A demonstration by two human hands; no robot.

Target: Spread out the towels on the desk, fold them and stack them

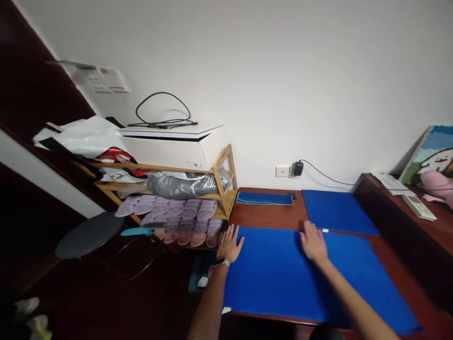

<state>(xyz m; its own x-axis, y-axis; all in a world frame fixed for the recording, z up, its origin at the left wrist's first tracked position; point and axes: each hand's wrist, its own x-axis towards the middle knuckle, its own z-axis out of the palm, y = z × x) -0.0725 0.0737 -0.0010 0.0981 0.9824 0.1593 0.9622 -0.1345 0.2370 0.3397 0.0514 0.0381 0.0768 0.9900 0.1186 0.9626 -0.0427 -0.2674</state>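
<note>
A large blue cloth lies spread flat across the dark red wooden table. Fingers spread, my left hand rests on its far left corner; a watch is on that wrist. My right hand lies flat across the cloth's far edge, its fingers stretched forward. Just beyond it is a second, smaller blue cloth, with a small white tag at its near edge. Against the wall sits a folded blue cloth with green edging.
To the left stands a wooden rack holding rows of slippers, with a white box on top. A round stool is beyond it. On the right, a raised ledge bears a remote control and a pink plush toy.
</note>
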